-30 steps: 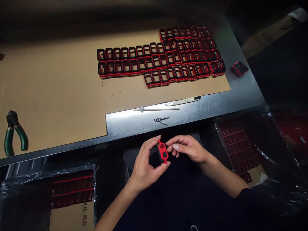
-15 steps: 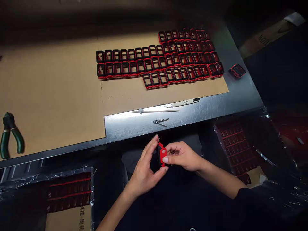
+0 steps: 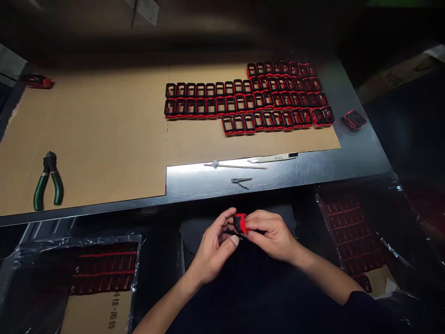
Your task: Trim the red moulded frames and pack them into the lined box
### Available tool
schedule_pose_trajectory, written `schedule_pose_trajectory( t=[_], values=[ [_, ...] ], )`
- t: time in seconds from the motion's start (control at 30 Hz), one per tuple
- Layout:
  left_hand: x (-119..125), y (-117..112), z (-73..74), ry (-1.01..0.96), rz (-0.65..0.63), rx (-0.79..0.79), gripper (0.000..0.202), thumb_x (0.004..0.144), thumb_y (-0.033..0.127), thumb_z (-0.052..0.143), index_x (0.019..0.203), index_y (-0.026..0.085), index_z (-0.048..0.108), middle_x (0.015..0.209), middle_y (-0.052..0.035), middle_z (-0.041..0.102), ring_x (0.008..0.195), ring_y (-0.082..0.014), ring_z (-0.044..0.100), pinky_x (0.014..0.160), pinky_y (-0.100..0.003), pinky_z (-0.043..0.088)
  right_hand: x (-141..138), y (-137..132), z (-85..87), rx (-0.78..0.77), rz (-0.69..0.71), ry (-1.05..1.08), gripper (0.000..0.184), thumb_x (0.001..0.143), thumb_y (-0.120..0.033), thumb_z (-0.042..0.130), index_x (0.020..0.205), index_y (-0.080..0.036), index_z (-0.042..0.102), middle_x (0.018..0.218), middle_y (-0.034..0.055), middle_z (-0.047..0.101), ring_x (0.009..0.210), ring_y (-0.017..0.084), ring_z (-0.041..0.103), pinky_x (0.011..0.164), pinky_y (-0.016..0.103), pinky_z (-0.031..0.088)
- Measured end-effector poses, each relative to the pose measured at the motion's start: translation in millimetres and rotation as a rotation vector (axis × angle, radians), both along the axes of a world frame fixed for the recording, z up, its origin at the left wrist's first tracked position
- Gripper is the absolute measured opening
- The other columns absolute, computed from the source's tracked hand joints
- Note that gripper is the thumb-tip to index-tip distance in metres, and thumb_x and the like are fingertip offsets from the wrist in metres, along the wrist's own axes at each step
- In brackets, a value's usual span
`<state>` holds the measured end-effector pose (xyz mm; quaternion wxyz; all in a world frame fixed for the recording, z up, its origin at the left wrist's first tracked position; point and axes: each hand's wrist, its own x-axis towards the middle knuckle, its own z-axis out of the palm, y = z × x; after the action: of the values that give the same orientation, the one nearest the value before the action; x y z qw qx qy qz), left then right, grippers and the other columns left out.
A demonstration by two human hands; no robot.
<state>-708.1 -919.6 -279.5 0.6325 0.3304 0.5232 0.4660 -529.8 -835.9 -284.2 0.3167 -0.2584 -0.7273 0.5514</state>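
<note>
Below the table's front edge I hold a small red and black plastic part [image 3: 240, 222] between both hands. My left hand [image 3: 212, 248] curls round its left side, thumb and fingers closed on it. Fingertips of my right hand [image 3: 270, 234] pinch its right side. Most of the part is hidden by my fingers. On the table beyond lie several rows of red and black frames [image 3: 257, 99], set side by side on brown cardboard [image 3: 104, 134].
Green-handled pliers [image 3: 48, 183] lie at the left on the cardboard. A thin stick [image 3: 236, 166], a labelled blade tool [image 3: 276, 158] and small tweezers [image 3: 241, 181] rest on the metal table [image 3: 347, 153]. One lone frame [image 3: 353, 119] sits at the right. Plastic-wrapped boxes of parts [image 3: 100, 269] [image 3: 347, 232] flank my lap.
My hands have closed together round the part, which has turned so less of its red face shows. The view has shifted, so the table appears further right and lower.
</note>
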Motion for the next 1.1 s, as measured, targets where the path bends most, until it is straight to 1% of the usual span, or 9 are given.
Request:
schedule_pose_trajectory(
  t=[0.17,0.43,0.53,0.6,0.67,0.77,0.9,1.0,1.1],
  values=[
    [6.9,4.3,8.9,0.129,-0.016,-0.070,0.067,0.075,0.035,0.070,0.137,0.017,0.050,0.121,-0.0124,0.063,0.103,-0.0224,0.063,0.087,-0.035,0.059,0.8,-2.4,-3.6,0.020,-0.013,-0.002,0.018,0.092,-0.014,0.064,0.101,-0.022,0.077,0.097,0.0048,0.072,0.088,0.014,0.069,0.079,0.024,0.056],
    [11.2,5.5,3.2,0.190,-0.005,-0.078,0.077,0.069,0.048,0.077,0.135,0.016,0.052,0.121,-0.0158,0.063,0.109,-0.0281,0.063,0.088,-0.042,0.060,1.9,-4.2,-3.3,-0.008,0.012,-0.081,0.018,0.095,-0.021,0.061,0.102,-0.023,0.077,0.099,0.0063,0.072,0.090,0.018,0.069,0.078,0.029,0.056],
    [11.1,4.3,2.6,0.188,-0.004,-0.067,0.084,0.066,0.051,0.080,0.136,0.015,0.051,0.125,-0.0173,0.061,0.112,-0.0293,0.062,0.090,-0.043,0.059,2.1,-4.0,-4.4,-0.003,0.014,-0.082,0.016,0.094,-0.020,0.063,0.102,-0.024,0.077,0.100,0.0057,0.072,0.090,0.018,0.068,0.078,0.028,0.055],
    [10.9,3.9,2.5,0.183,-0.002,-0.060,0.083,0.068,0.052,0.080,0.136,0.016,0.051,0.126,-0.0173,0.061,0.112,-0.0293,0.062,0.090,-0.043,0.059,1.8,-3.9,-5.0,0.016,0.021,-0.079,0.017,0.094,-0.019,0.062,0.102,-0.024,0.077,0.100,0.0053,0.072,0.090,0.017,0.068,0.077,0.028,0.055],
    [10.8,3.7,2.0,0.180,0.011,-0.065,0.076,0.071,0.050,0.077,0.135,0.017,0.053,0.126,-0.0165,0.062,0.113,-0.0290,0.062,0.091,-0.042,0.059,1.1,-4.1,-5.9,0.083,0.014,-0.083,0.018,0.095,-0.019,0.061,0.101,-0.023,0.077,0.099,0.0057,0.072,0.089,0.017,0.068,0.077,0.028,0.055],
    [10.6,3.9,0.5,0.153,0.035,-0.077,0.069,0.075,0.044,0.075,0.134,0.018,0.053,0.120,-0.0144,0.065,0.110,-0.0268,0.064,0.091,-0.040,0.058,0.0,-4.1,-8.3,0.284,-0.007,-0.126,0.020,0.097,-0.021,0.057,0.099,-0.022,0.077,0.098,0.0064,0.073,0.083,0.017,0.067,0.072,0.030,0.055],
    [11.1,3.5,-3.1,0.016,0.050,-0.050,0.062,0.078,0.046,0.074,0.131,0.020,0.052,0.118,-0.0134,0.067,0.107,-0.0248,0.067,0.086,-0.036,0.059,-0.6,-2.4,-11.6,0.522,-0.022,-0.167,0.023,0.099,-0.022,0.054,0.097,-0.022,0.078,0.096,0.0061,0.074,0.077,0.017,0.064,0.066,0.029,0.054],
    [12.1,1.2,-7.3,0.007,0.069,0.033,0.067,0.077,0.044,0.078,0.134,0.023,0.049,0.131,-0.0148,0.062,0.117,-0.0265,0.064,0.098,-0.041,0.056,-0.3,-0.3,-13.1,0.564,-0.046,-0.135,0.022,0.099,-0.022,0.055,0.098,-0.023,0.077,0.100,0.0064,0.074,0.078,0.017,0.064,0.066,0.030,0.055],
    [12.3,-2.7,-12.0,0.162,0.083,0.171,0.073,0.076,0.037,0.080,0.139,0.027,0.046,0.140,-0.0135,0.055,0.128,-0.0281,0.057,0.109,-0.047,0.049,-0.5,0.1,-13.4,0.520,-0.083,-0.073,0.019,0.096,-0.017,0.059,0.100,-0.023,0.076,0.108,0.0076,0.073,0.086,0.018,0.066,0.071,0.031,0.056]
  ],
)
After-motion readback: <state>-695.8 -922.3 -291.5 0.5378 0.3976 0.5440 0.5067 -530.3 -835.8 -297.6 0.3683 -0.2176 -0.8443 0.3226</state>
